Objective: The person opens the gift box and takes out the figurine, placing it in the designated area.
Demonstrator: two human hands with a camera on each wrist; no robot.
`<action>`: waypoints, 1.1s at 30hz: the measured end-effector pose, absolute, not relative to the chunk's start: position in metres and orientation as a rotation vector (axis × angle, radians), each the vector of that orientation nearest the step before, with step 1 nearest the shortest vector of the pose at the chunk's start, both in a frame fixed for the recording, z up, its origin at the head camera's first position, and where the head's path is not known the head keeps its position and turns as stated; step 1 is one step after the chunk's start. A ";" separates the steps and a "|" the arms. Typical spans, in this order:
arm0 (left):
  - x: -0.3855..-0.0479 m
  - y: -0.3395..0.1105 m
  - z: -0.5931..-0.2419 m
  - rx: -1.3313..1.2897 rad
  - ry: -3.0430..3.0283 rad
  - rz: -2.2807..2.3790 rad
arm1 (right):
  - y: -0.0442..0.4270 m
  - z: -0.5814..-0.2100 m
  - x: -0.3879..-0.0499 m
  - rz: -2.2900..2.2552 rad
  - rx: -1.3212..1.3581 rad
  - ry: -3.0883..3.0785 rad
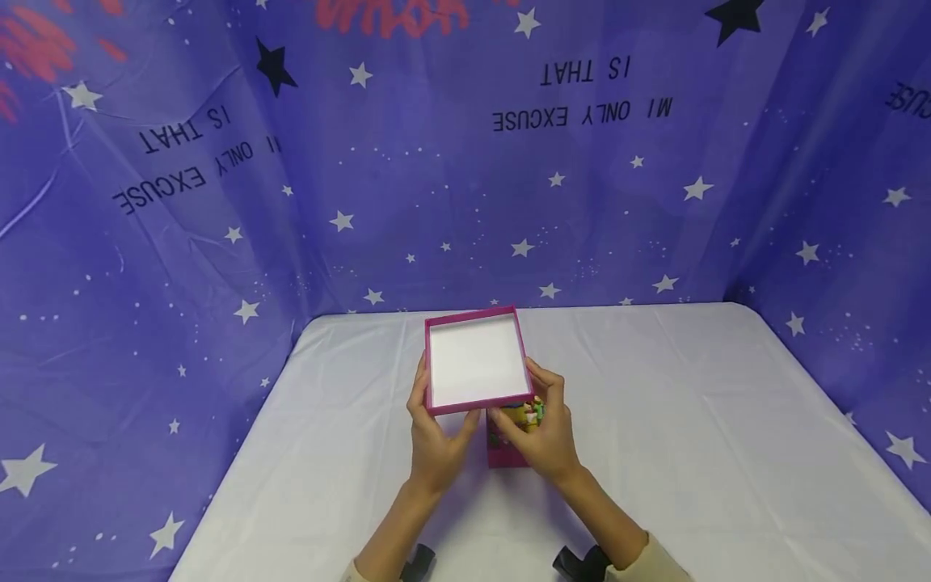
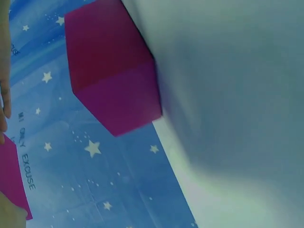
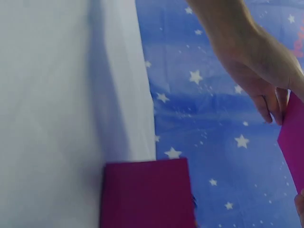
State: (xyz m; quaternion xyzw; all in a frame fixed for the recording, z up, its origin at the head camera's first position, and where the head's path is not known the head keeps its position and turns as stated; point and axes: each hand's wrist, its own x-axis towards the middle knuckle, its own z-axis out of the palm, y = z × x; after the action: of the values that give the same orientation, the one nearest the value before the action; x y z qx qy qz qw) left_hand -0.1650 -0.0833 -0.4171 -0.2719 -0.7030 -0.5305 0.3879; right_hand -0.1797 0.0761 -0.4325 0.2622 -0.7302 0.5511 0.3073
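Both hands hold up a pink box lid (image 1: 478,360), its white inside facing the head camera. The left hand (image 1: 435,449) grips its left side and lower edge, the right hand (image 1: 547,428) its right side and lower corner. Below it on the table stands a pink box (image 1: 507,457), with colourful contents or a picture showing at its top, partly hidden by the lid and right hand. In the left wrist view the box (image 2: 111,66) stands apart from the raised lid (image 2: 12,175). The right wrist view shows the box (image 3: 148,194) and the lid (image 3: 294,137) at the right edge.
A white cloth covers the table (image 1: 655,420). Purple curtains (image 1: 451,178) with stars and lettering hang behind and at both sides. Black straps or mounts (image 1: 582,563) sit by the wrists at the near edge.
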 end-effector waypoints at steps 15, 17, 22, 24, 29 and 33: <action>-0.160 -0.149 -0.443 -0.669 -1.783 -1.325 | 0.012 -0.455 -0.173 1.557 0.735 -1.992; -0.161 -0.156 -0.447 -0.649 -1.809 -1.321 | 0.005 -0.453 -0.171 1.560 0.723 -1.999; -0.163 -0.174 -0.458 -0.582 -1.924 -1.376 | -0.010 -0.469 -0.174 1.576 0.690 -2.029; -0.164 -0.180 -0.463 -0.553 -1.983 -1.417 | -0.015 -0.480 -0.176 1.609 0.665 -2.053; -0.165 -0.189 -0.473 -0.492 -2.153 -1.456 | -0.022 -0.497 -0.171 1.651 0.586 -2.132; -0.167 -0.193 -0.480 -0.457 -2.263 -1.468 | -0.024 -0.510 -0.171 1.625 0.541 -2.196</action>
State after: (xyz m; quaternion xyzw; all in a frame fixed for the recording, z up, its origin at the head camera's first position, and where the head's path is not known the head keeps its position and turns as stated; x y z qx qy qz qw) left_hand -0.1670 -0.1933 -0.4803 -0.1635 -0.8101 -0.5258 0.2015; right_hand -0.1709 -0.0238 -0.5099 0.1912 -0.7760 0.5743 0.1771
